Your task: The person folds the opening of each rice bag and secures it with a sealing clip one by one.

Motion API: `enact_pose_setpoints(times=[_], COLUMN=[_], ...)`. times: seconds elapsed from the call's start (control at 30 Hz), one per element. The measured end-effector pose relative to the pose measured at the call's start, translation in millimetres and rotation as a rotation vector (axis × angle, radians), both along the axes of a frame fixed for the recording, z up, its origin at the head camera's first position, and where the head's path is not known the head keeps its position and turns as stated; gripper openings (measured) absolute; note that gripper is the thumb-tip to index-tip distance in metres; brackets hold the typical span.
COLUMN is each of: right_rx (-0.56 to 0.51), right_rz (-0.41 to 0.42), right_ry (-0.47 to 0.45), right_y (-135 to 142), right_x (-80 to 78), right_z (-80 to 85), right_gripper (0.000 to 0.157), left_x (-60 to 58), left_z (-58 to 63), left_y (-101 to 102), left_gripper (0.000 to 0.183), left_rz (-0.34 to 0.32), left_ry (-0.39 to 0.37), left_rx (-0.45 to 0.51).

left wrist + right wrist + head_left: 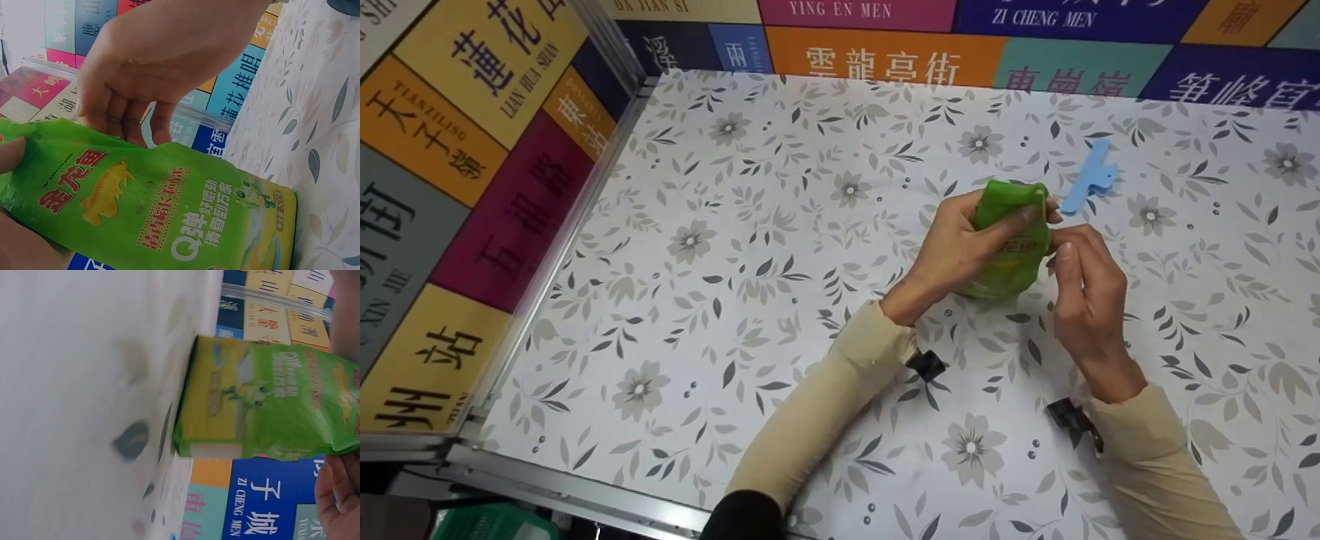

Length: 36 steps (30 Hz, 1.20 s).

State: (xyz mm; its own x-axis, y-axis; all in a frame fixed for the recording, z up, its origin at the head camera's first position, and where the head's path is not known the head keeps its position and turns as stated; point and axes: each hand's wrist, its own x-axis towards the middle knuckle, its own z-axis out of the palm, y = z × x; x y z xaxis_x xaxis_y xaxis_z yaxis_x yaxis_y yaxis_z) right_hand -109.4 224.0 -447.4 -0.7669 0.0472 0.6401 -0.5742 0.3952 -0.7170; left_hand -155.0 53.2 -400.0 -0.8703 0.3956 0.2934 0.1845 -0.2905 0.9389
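Observation:
A green bag of rice [1009, 274] stands with its bottom at the patterned tabletop, its printed front plain in the left wrist view [152, 197]. My left hand [960, 240] grips it near the top, the thumb [11, 156] across the front and the other fingers mostly hidden behind. On the bag's right edge, my right hand [1091, 292] has thumb and forefinger together, pinching at the edge with the fingers curled. Those fingers [334, 486] show at the upper part of the bag in the right wrist view. Just beyond the hands lies a light blue bag clip [1091, 180].
A white tabletop [780, 337] with a leaf and flower pattern lies under everything. Panels of coloured signs [885, 56] rise along the back and left [480, 150]. A metal rail [570, 495] borders the near left, with a green basket [495, 521] below it.

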Motion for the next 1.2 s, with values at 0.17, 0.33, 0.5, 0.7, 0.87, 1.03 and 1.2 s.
enact_pose_setpoints(times=[0.17, 0.33, 0.5, 0.7, 0.87, 1.03, 1.2], right_rx=[-0.054, -0.045, -0.038, -0.018, -0.012, -0.01, -0.001], right_rz=[0.04, 0.062, 0.068, 0.055, 0.041, 0.026, 0.014], right_ry=[-0.057, -0.047, -0.022, -0.021, -0.019, -0.011, -0.013], right_y=[-1.1, -2.9, -2.6, -3.6, -3.4, -4.3, -5.3], right_x=[-0.1, 0.0, -2.2, -1.4, -1.8, -1.7, -1.5], right_z=[3.5, 4.5, 2.1, 2.8, 0.6, 0.3, 1.6], right_gripper=[0.026, 0.02, 0.017, 0.017, 0.017, 0.018, 0.012], left_x=[-0.1, 1.3, 2.9, 3.7, 3.7, 4.1, 4.8], left_z=[-0.5, 0.7, 4.0, 4.0, 2.8, 1.4, 1.5], left_y=[0.1, -1.2, -2.9, -4.6, -2.9, -1.7, -2.0], left_gripper=[0.026, 0.029, 0.033, 0.04, 0.041, 0.039, 0.038], left_rz=[-0.013, -0.023, -0.039, -0.054, -0.047, -0.018, 0.016], left_ry=[0.013, 0.013, -0.005, -0.009, -0.033, -0.035, -0.028], left_rx=[0.02, 0.013, 0.013, -0.012, 0.013, 0.013, -0.013])
